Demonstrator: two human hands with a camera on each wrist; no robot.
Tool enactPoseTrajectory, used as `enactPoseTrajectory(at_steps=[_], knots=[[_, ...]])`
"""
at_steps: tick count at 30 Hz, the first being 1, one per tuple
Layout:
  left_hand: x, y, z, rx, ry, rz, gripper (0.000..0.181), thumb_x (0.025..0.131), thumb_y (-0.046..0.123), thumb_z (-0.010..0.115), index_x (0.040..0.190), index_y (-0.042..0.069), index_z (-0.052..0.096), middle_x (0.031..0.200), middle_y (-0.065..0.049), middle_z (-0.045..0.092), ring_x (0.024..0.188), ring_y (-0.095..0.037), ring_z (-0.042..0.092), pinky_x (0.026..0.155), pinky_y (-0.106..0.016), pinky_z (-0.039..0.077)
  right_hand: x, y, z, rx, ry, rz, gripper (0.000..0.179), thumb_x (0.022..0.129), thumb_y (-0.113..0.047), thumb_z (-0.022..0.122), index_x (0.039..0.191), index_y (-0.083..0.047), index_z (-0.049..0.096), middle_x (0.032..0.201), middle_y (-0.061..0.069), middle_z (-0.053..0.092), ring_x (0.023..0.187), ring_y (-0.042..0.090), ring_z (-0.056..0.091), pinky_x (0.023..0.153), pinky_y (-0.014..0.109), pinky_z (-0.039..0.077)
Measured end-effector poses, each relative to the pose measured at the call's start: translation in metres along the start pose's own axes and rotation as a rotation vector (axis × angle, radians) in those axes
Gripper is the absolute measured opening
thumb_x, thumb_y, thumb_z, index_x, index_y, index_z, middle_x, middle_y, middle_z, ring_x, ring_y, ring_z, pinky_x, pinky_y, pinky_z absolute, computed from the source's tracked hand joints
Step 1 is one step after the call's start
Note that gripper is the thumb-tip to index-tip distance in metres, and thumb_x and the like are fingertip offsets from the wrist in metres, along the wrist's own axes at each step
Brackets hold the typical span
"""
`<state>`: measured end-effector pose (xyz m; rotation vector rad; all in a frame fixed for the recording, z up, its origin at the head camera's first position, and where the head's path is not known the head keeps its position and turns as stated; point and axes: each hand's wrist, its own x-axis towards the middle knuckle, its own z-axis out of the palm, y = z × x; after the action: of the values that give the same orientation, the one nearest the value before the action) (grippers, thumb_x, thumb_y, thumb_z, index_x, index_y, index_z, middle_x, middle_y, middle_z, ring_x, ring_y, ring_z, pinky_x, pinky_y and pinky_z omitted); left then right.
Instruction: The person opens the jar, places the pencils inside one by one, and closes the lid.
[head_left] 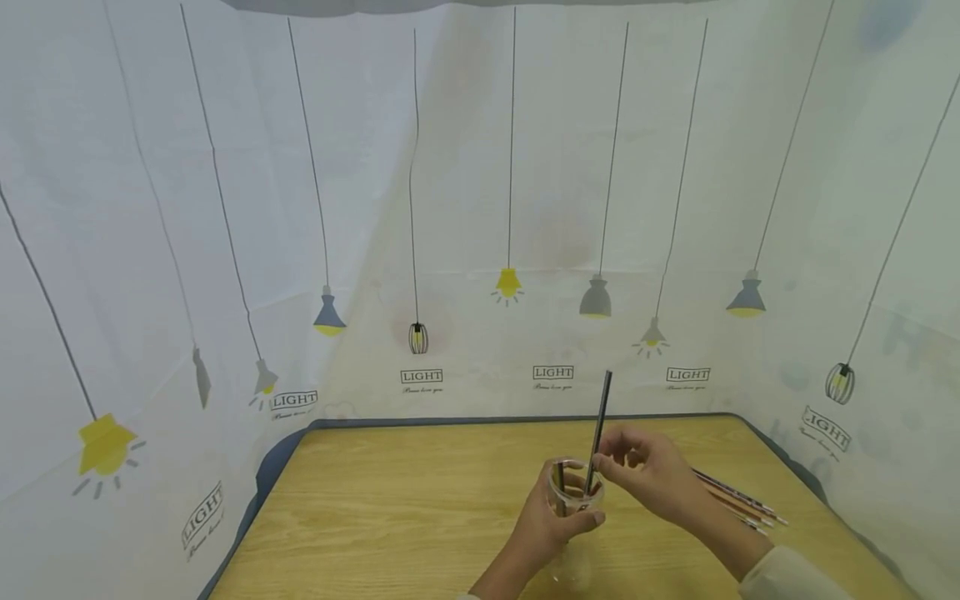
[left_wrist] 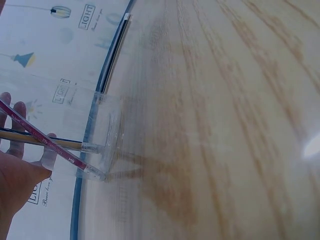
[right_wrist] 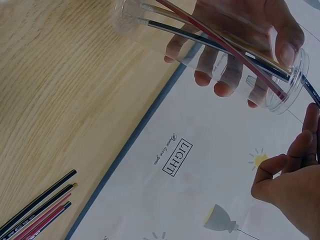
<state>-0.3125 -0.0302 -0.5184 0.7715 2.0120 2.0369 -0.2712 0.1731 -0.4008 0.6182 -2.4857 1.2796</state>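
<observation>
My left hand (head_left: 534, 518) grips a clear, tall jar (right_wrist: 195, 57) from the side, fingers wrapped round it near the mouth. Inside lean a red pencil (right_wrist: 225, 47), a dark pencil (right_wrist: 185, 34) and a yellowish one; the red pencil (left_wrist: 47, 141) is marked HB in the left wrist view. Above the jar's rim, my right hand (head_left: 651, 473) pinches another dark pencil (head_left: 603, 417) between thumb and fingers. That pencil stands nearly upright, slightly tilted, its lower end within the mouth.
Several pencils (head_left: 738, 500) lie side by side on the wooden table (head_left: 375, 500), to the right beyond the right forearm. White cloth walls (head_left: 465, 192) printed with hanging lamps surround the table's back and sides.
</observation>
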Motion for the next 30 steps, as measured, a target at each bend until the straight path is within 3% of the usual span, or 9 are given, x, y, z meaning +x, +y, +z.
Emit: enactPoseTrajectory(at_steps=[5,12,16,24,30], knots=[[0.000,0.000,0.000,-0.018,-0.006,-0.002,0.070,0.093,0.025,0.080,0.154,0.026,0.046,0.138,-0.006,0.057,0.127,-0.031,0.065,0.101,-0.030,0.060,-0.002,0.000,0.002,0.018,-0.025,0.022,0.010,0.105,-0.025,0.078,0.102,-0.015,0.075,0.093,-0.005,0.069,0.086,0.007,0.058,0.073,0.028,0.050],[0.000,-0.002,0.000,-0.016,-0.001,0.006,0.074,0.092,0.026,0.083,0.155,0.021,0.045,0.136,-0.005,0.059,0.124,-0.024,0.067,0.101,-0.030,0.060,-0.004,0.003,0.004,0.026,-0.024,0.037,0.010,0.104,-0.025,0.078,0.104,-0.015,0.075,0.093,-0.006,0.070,0.085,0.007,0.058,0.071,0.028,0.049],[0.000,-0.002,0.000,-0.017,-0.005,0.010,0.072,0.092,0.026,0.083,0.153,0.025,0.046,0.136,-0.005,0.059,0.123,-0.021,0.067,0.101,-0.030,0.060,-0.006,0.006,0.005,0.028,-0.035,0.039,0.011,0.104,-0.025,0.079,0.106,-0.015,0.074,0.097,-0.006,0.071,0.087,0.007,0.058,0.072,0.027,0.049],[-0.002,-0.002,0.000,0.005,-0.011,0.012,0.071,0.094,0.029,0.082,0.155,0.031,0.045,0.141,0.000,0.065,0.131,-0.020,0.066,0.111,-0.039,0.058,-0.010,0.013,0.003,-0.009,-0.011,-0.010,0.036,0.100,-0.023,0.084,0.133,-0.020,0.071,0.120,0.001,0.074,0.099,0.007,0.057,0.077,0.026,0.051],[-0.001,-0.001,0.000,0.011,-0.012,0.016,0.068,0.095,0.028,0.082,0.152,0.031,0.045,0.137,-0.002,0.062,0.129,-0.021,0.066,0.110,-0.036,0.058,-0.010,0.012,0.001,-0.023,0.002,-0.029,0.037,0.100,-0.025,0.083,0.134,-0.022,0.071,0.125,0.000,0.073,0.101,0.005,0.057,0.077,0.026,0.051]])
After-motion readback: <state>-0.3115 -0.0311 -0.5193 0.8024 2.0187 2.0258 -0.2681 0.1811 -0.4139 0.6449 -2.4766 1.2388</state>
